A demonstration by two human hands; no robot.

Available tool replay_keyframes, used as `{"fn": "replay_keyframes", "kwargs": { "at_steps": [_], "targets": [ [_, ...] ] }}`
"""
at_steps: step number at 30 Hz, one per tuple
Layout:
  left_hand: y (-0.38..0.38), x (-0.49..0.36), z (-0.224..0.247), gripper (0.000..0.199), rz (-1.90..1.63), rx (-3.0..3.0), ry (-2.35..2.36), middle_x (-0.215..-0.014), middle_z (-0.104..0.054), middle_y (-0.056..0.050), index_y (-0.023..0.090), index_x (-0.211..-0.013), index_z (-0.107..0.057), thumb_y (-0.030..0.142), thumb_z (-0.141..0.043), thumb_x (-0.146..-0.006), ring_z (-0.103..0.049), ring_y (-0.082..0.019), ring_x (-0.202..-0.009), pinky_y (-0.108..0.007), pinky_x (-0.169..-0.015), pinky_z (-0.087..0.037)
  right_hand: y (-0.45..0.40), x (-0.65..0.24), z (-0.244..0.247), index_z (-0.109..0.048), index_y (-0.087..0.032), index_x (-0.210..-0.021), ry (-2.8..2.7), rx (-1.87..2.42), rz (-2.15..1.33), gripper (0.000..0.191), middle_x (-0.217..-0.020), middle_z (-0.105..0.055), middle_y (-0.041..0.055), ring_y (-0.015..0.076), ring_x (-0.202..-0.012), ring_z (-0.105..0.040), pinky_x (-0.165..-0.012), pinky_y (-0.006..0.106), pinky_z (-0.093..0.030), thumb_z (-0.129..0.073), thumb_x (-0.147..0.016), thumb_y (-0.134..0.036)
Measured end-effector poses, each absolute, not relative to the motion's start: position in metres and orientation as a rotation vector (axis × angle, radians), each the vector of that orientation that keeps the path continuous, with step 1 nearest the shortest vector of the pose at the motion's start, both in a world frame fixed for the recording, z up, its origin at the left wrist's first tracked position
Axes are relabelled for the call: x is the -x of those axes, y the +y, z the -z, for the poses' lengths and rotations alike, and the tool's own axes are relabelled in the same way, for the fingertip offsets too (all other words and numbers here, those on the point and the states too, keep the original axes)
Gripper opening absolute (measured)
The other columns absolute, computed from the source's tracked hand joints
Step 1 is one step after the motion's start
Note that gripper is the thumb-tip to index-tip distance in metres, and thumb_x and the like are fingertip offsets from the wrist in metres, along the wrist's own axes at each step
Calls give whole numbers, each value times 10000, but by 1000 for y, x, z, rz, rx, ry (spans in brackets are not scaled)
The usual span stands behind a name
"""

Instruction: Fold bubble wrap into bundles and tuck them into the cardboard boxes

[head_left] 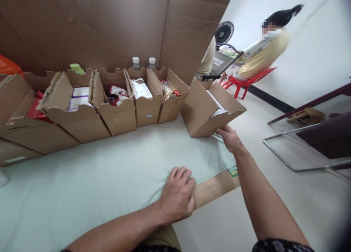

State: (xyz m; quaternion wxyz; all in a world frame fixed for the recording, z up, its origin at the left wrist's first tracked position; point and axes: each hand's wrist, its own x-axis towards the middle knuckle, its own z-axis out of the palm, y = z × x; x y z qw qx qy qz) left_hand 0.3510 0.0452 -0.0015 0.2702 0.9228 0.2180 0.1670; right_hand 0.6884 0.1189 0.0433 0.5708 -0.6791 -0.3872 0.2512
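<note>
My right hand (230, 138) grips the lower right corner of an open cardboard box (199, 116), its fingers partly hidden under the box. That box stands tilted at the right end of a row, with white packets (218, 105) inside. My left hand (178, 193) lies palm down on the pale green cloth (123, 164) near the table's front edge. Its fingers are slightly bent, and nothing shows in them.
Several open cardboard boxes (120, 117) holding packets line the table's back, before a tall cardboard sheet (115, 29). Two capped bottles (136, 63) stand behind them. At the right, a person sits on a red chair (241, 84); a metal-framed seat (296, 169) is nearer.
</note>
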Motion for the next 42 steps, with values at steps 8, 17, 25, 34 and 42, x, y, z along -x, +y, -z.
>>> {"fn": "replay_keyframes", "kwargs": {
  "at_steps": [8, 17, 25, 34, 42],
  "targets": [
    [44, -353, 2, 390, -417, -2425, 576, -1581, -528, -172, 144, -1284, -631, 290, -589, -924, -420, -345, -1518, -577, -1316, -283, 205, -702, -59, -703, -212, -978, -987, 1676, -672, 478, -1037, -759, 36, 226, -1008, -622, -944, 397, -473, -722, -512, -319],
    [46, -357, 11, 396, -410, -2358, 554, -1605, -507, -166, 137, -1272, -627, 300, -584, -914, -403, -356, -1530, -592, -1323, -269, 197, -689, -86, -664, -215, -1111, -986, 1750, -462, 520, -1308, -698, 177, 323, -1155, -657, -864, 435, -526, -629, -635, -423],
    [44, -356, 8, 366, -413, -2337, 588, -1586, -533, -151, 154, -1244, -652, 269, -587, -902, -416, -362, -1527, -609, -1324, -265, 196, -624, -158, -651, -156, -1317, -1511, 1846, 531, 625, -1423, -644, 204, 368, -1377, -532, -1200, 502, -318, -713, -803, -506],
    [47, -355, 4, 342, -435, -2381, 576, -1536, -564, -169, 137, -1185, -674, 282, -608, -882, -447, -351, -1490, -568, -1321, -288, 241, -612, -170, -639, -198, -622, -1692, 2227, 133, 265, -551, -550, 16, 194, -645, -562, -627, 303, -397, -619, -788, -403],
    [46, -353, 3, 328, -439, -2381, 585, -1537, -555, -173, 152, -1191, -669, 275, -602, -895, -434, -360, -1489, -599, -1309, -293, 208, -595, -175, -652, -194, -645, -1771, 2107, 3, 250, -566, -542, -1, 147, -598, -496, -606, 287, -343, -598, -819, -365]
  ]
}}
